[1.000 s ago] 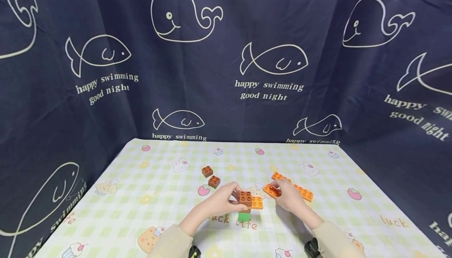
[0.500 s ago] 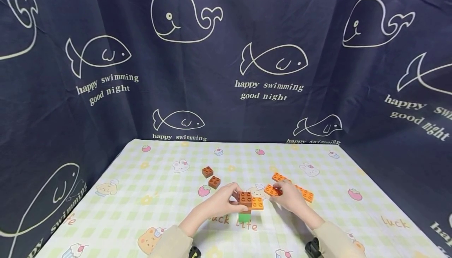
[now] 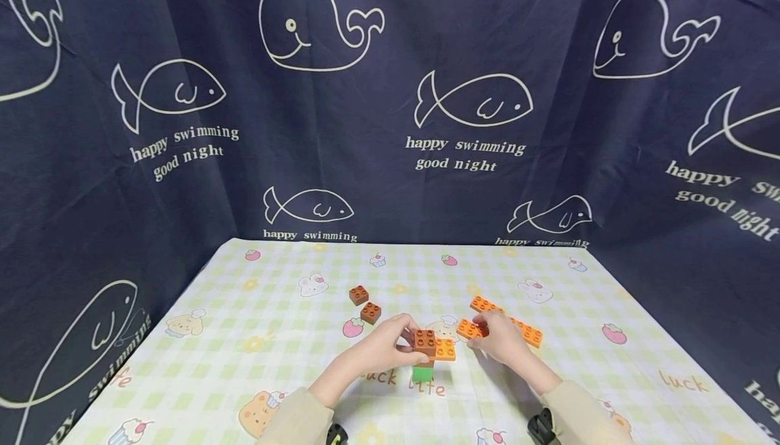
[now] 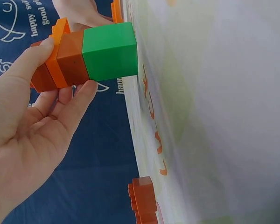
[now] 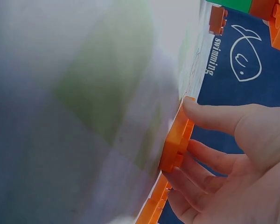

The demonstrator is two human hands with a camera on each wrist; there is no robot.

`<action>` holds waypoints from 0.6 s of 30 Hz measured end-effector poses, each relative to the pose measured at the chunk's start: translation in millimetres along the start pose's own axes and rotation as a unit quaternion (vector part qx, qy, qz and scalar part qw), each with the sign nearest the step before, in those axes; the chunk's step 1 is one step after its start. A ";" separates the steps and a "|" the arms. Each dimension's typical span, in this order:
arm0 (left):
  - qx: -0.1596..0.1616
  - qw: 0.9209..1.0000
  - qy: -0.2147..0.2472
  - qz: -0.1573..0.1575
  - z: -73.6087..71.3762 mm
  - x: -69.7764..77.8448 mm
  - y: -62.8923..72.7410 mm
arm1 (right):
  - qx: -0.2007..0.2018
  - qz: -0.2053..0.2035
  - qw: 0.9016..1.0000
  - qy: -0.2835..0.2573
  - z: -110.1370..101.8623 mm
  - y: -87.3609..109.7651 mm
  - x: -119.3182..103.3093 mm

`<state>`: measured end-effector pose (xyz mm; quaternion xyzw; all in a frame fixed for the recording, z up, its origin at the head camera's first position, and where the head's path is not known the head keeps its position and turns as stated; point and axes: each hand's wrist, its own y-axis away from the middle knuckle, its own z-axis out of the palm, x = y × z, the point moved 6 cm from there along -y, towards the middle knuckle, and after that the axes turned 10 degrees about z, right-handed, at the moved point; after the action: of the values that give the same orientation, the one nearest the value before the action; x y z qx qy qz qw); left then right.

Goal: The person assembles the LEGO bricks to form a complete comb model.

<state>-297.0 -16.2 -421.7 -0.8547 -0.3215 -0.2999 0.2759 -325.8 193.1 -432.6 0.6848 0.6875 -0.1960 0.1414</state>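
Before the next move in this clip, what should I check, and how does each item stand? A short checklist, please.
1. Left hand has hold of the stack: ok, thumb and fingers are round its upper part.
2. Stack upright, green block at the bottom: ok.
3. Right hand has the near orange block: ok, pinched between thumb and fingers.
4. Near orange block lifted off the tablecloth: cannot tell.
5. Near orange block joined to the stack: not ok, a gap separates them.
6. Loose brown blocks apart from both hands: ok.
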 end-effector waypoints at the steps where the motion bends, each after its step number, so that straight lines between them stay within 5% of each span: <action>1: 0.000 1.000 0.001 0.000 0.1 0.0 0.0 | -0.001 0.000 1.000 0.002 0.2 -0.2 0.1; 18: -0.005 1.000 -0.015 0.004 0.0 2.3 0.3 | -0.003 -0.013 1.000 -0.007 -1.2 1.3 -2.2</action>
<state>-295.4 -15.5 -420.2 -0.8617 -0.3205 -0.2875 0.2685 -324.4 191.7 -430.6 0.6743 0.6954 -0.2011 0.1457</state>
